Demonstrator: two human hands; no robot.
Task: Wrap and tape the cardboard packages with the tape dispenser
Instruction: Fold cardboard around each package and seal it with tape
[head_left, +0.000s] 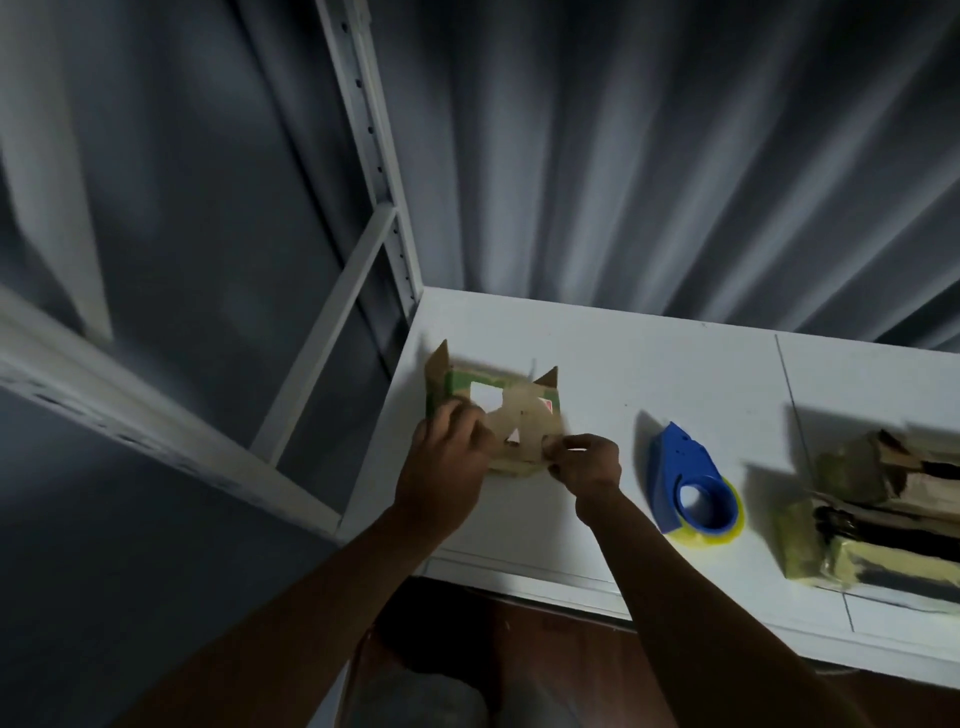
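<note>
Bare forearms, no sleeves; left grip (441, 462), right grip (587, 465)

free: bare desk (597, 353) behind and between items | obstacles: cardboard box (483, 410) left, tape dispenser (685, 478) middle, wrapped packages (872, 514) right

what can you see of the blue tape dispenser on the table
The tape dispenser is blue, plastic-looking, with a tapered far end and a round hub with an open centre near the person. A roll of yellowish clear tape sits around the hub. It lies flat on the white table, between the cardboard package being folded and the wrapped bundle. Neither of the hands touches it; the right hand is nearest.
</note>
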